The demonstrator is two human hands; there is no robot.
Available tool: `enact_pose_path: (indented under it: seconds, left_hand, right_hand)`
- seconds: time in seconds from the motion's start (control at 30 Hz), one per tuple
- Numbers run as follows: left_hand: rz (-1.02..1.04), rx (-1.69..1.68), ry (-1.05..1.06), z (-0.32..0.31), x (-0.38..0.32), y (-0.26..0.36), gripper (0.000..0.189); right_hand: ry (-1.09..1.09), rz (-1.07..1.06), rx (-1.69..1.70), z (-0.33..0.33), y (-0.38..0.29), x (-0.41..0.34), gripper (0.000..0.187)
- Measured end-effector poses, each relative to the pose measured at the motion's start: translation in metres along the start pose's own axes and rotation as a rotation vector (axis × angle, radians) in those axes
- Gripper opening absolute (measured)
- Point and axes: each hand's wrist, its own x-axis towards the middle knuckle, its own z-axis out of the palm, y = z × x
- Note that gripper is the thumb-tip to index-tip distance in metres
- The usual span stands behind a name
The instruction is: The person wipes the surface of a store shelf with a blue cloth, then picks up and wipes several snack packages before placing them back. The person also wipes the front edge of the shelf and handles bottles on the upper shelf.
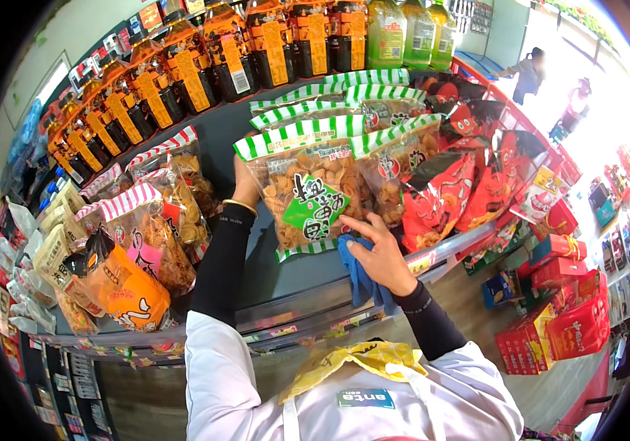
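Observation:
A clear snack bag (315, 187) with a green-and-white striped top and a green label leans on the grey shelf (271, 275) before me. My left hand (245, 179) is at its left edge, with the fingers mostly hidden behind the bag, so its grip cannot be made out. My right hand (378, 248) holds a blue cloth (356, 270) under the palm. Its extended fingers reach the bag's lower right side. Close against that bag, on the right, stands a similar striped bag (395, 165).
Large bottles of dark liquid (227, 60) and green bottles (386, 38) line the back. Red snack bags (439, 198) crowd the right, behind a clear shelf lip (458, 242). An orange bag (127, 281) stands left. Red boxes (563, 320) are stacked lower right. Two people are far off at upper right.

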Motion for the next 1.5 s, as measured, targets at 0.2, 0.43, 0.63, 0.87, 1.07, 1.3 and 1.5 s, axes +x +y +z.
enact_pose_path:
  seconds: [0.2,0.43,0.63,0.87,1.07,1.3,1.5]
  left_hand:
    - [-0.088,-0.242,0.139,0.032,-0.027,0.025,0.031]
    - [-0.249,-0.222,0.172,0.012,0.004,0.007,0.047]
    - [-0.198,-0.249,0.146,0.026,0.003,0.023,0.038]
    - [0.038,0.209,0.208,0.001,-0.002,0.042,0.018]
    - [0.797,0.63,0.161,0.127,-0.072,0.109,0.021]
    - [0.703,1.658,-0.534,0.205,-0.071,0.087,0.034]
    - [0.666,1.679,-0.554,0.213,-0.042,0.065,0.018]
  right_hand:
    - [0.018,0.027,0.112,0.002,0.003,0.0,0.043]
    - [0.035,-0.021,0.158,0.005,0.009,0.001,0.042]
    - [0.054,-0.035,0.128,0.005,0.015,0.001,0.041]
    - [0.044,0.001,0.139,0.006,0.013,0.0,0.042]
    - [0.324,-0.108,0.089,-0.001,0.012,-0.013,0.034]
    - [0.295,-0.094,-0.428,-0.007,-0.013,-0.028,0.061]
    - [0.187,-0.076,-0.528,-0.007,-0.001,-0.02,0.063]
